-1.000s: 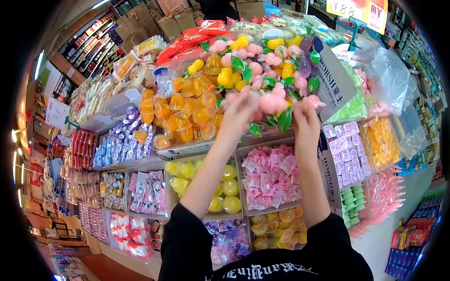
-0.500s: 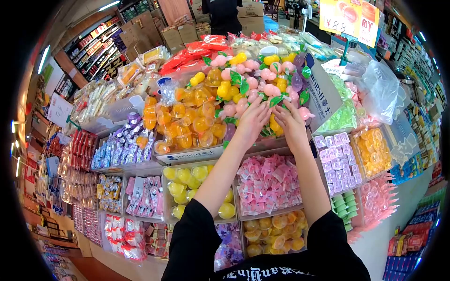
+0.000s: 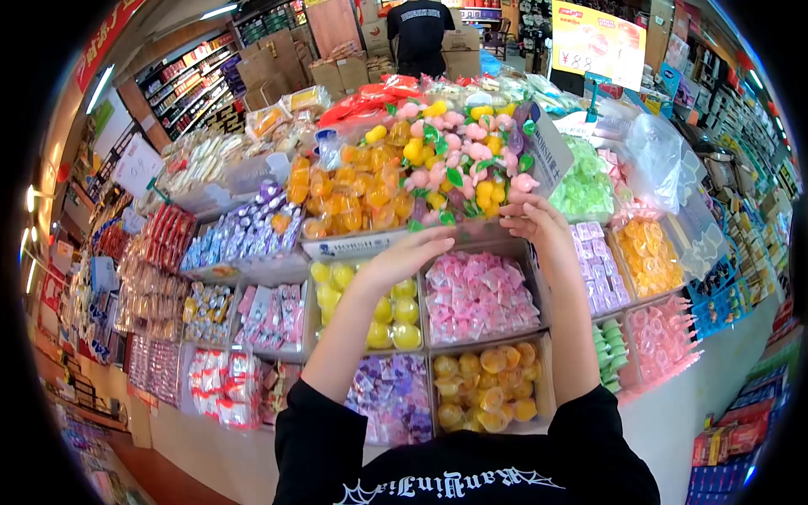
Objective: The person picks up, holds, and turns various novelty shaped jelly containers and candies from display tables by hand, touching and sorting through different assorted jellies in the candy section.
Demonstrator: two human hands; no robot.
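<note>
My left hand (image 3: pixel 411 256) is held out flat, fingers stretched to the right, above the front edge of the upper bins and holding nothing. Right of it, my right hand (image 3: pixel 537 219) has its fingers apart and slightly bent, with nothing seen in them. It is nearest the right end of a pile of fruit-shaped packs (image 3: pixel 454 164) in pink, yellow and purple with green leaves. Orange jelly cups (image 3: pixel 362 189) are heaped left of that pile. Beneath my hands lie pink wrapped sweets (image 3: pixel 480 296) and yellow round cups (image 3: pixel 404 313) in bins.
A cardboard panel (image 3: pixel 551 156) stands at the pile's right, beside green packs (image 3: pixel 583 185). Purple cups (image 3: pixel 598 265) and orange cups (image 3: pixel 648 257) fill bins at right. A price sign (image 3: pixel 596 46) rises behind. A person in black (image 3: pixel 421 34) stands at the back.
Both hands have come off the fruit-shaped packs. The left moved down and left, the right slightly down and right, and they are farther apart. The view has shifted, showing more of the person behind.
</note>
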